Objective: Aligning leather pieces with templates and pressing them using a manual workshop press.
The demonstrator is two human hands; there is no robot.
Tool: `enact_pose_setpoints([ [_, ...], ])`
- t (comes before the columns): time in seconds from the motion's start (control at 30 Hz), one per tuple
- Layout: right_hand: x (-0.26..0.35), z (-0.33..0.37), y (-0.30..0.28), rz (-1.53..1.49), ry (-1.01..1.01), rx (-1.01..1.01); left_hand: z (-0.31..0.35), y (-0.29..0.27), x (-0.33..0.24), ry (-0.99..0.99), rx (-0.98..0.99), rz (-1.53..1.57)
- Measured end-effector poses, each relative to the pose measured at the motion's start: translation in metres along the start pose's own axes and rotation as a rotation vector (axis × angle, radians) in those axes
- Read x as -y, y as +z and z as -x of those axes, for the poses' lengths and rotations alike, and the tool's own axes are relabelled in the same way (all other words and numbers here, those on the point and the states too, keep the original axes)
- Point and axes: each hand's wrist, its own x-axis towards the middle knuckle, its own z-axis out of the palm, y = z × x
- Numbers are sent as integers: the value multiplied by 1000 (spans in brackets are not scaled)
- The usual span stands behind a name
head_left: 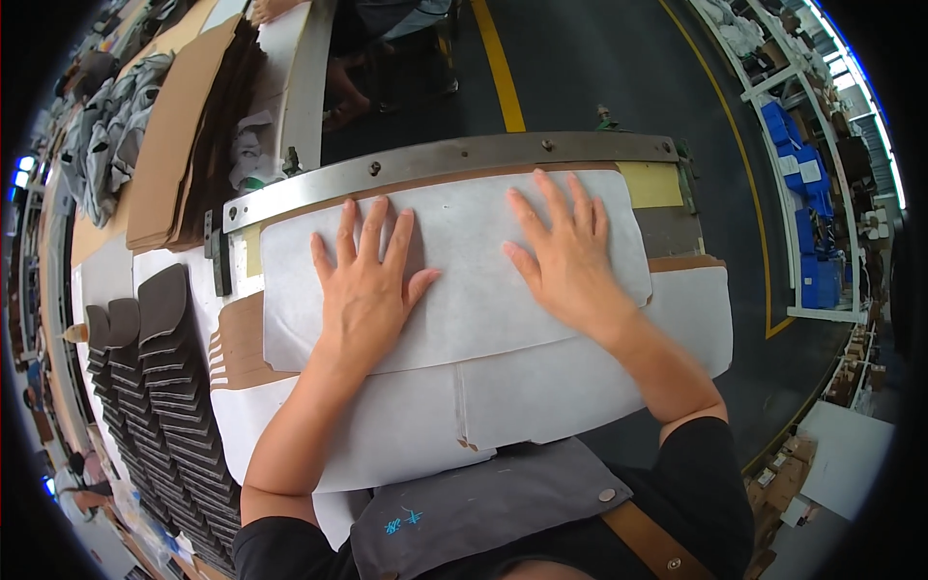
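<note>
My left hand (365, 275) lies flat with spread fingers on the left half of a white sheet (454, 275) with rounded corners. On the sheet's right half rests my right hand (568, 259), its fingers also stretched out. Both sets of fingertips point at a long metal bar (464, 155) with bolts, which runs across the far edge of the sheet. A strip of brown cardboard (445, 182) shows between sheet and bar. Under the white sheet, nearer to me, lies a larger white-covered board (541, 387) with brown cardboard (246, 343) showing at its left.
Rows of overlapping dark grey pads (174, 358) stand at the left. Behind them are stacked brown cardboard sheets (188, 135) and a pile of grey cloth (114, 130). Shelving with blue bins (797, 174) lines the far right. Another person's foot (346, 101) shows beyond the bar.
</note>
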Motion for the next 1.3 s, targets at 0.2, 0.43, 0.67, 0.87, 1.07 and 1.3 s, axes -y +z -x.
enact_pose_setpoints([
  [0.2,-14,-4,4,37,-8,-59,2,1,13,-69,-22,2],
  [0.43,-15,-6,4,52,-13,-50,0,2,13,-61,-53,-52],
  [0.67,-19,-6,-2,17,-17,-17,-1,2,11,-112,-29,11],
  [0.87,-21,-5,0,16,2,-13,1,5,18,-90,-99,39],
  [1.07,-21,-4,-1,29,12,-11,3,5,16,-127,-125,24],
  [1.3,-21,-3,-1,24,8,-17,2,6,16,-134,-106,-53],
])
